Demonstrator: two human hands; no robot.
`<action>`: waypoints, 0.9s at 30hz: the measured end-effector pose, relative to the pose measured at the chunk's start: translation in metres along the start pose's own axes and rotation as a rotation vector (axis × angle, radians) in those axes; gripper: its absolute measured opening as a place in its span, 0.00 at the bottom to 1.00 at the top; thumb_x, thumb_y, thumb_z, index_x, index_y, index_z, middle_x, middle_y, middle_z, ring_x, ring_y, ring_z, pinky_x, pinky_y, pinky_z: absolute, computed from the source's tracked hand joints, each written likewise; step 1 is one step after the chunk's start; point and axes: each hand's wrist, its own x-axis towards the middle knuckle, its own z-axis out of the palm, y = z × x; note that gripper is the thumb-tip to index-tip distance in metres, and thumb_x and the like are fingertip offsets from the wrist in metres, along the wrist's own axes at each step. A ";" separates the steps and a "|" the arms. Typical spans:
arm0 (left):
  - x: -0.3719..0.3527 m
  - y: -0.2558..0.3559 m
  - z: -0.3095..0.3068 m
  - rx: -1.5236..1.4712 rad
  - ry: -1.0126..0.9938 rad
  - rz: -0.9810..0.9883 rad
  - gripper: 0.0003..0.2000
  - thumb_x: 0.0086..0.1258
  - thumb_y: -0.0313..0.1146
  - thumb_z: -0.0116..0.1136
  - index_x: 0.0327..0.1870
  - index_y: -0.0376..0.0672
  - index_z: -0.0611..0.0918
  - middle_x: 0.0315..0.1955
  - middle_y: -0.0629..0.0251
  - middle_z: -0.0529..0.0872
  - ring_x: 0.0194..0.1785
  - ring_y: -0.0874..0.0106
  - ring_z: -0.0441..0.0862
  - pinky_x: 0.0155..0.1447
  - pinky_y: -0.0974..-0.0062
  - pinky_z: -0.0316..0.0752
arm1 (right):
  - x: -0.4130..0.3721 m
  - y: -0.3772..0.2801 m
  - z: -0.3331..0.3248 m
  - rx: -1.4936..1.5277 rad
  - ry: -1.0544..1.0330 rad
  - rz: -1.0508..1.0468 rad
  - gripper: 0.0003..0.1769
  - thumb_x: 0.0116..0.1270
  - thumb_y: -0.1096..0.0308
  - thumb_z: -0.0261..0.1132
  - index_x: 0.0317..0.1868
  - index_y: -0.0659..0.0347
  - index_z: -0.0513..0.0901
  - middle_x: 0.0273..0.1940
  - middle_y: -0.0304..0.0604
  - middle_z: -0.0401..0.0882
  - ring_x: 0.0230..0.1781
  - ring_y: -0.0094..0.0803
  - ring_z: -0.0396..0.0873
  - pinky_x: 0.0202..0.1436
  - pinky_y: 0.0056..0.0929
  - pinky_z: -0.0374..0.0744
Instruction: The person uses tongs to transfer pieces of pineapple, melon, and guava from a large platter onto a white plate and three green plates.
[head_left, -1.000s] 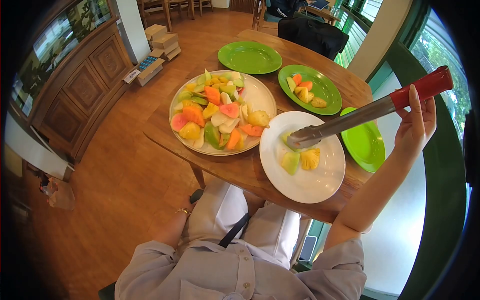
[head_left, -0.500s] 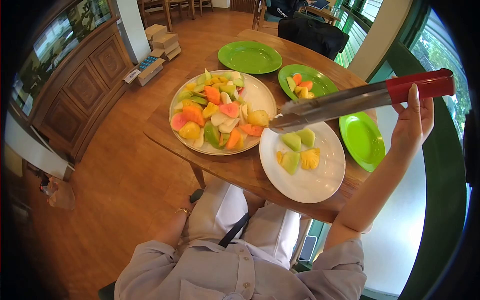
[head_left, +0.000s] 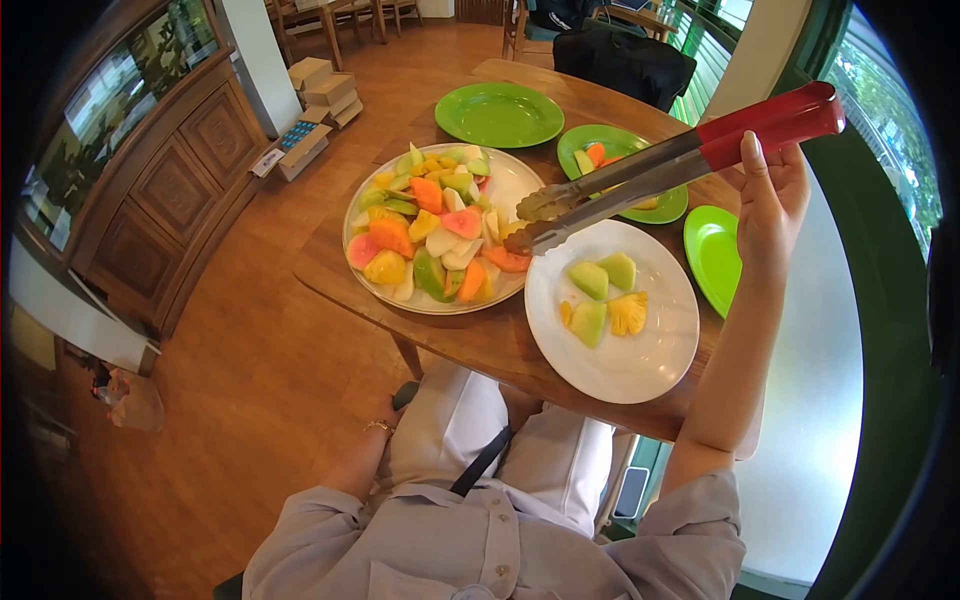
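Note:
My right hand (head_left: pixel 772 200) is closed around the red handle of a pair of metal tongs (head_left: pixel 640 172). Their two jaws are a little apart and reach over the right rim of a large round plate (head_left: pixel 525 178) heaped with cut fruit (head_left: pixel 425 225), close to a yellow piece. Below the tongs lies a white plate (head_left: pixel 630 375) with several pale green melon pieces (head_left: pixel 588 280) and a pineapple piece (head_left: pixel 628 314). My left hand (head_left: pixel 392 408) hangs beside my left thigh, its fingers mostly hidden, with a bracelet at the wrist.
Green plates stand around the wooden table (head_left: pixel 380 312): one at the back (head_left: pixel 500 115), one with fruit (head_left: pixel 672 205) behind the tongs, one at the right (head_left: pixel 710 260). A phone (head_left: pixel 630 492) lies low at my right. A black bag (head_left: pixel 625 68) sits beyond the table.
My right hand has moved left and up, and the tongs now slant more steeply. Both jaws show apart, with their tips further left over the fruit plate's rim.

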 end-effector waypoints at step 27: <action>0.012 -0.018 0.011 -0.004 -0.003 0.010 0.24 0.50 0.45 0.58 0.43 0.39 0.70 0.38 0.49 0.76 0.43 0.56 0.73 0.46 0.67 0.68 | 0.001 0.020 -0.001 -0.072 0.044 -0.036 0.15 0.57 0.73 0.56 0.44 0.68 0.66 0.37 0.46 0.73 0.37 0.30 0.75 0.40 0.26 0.77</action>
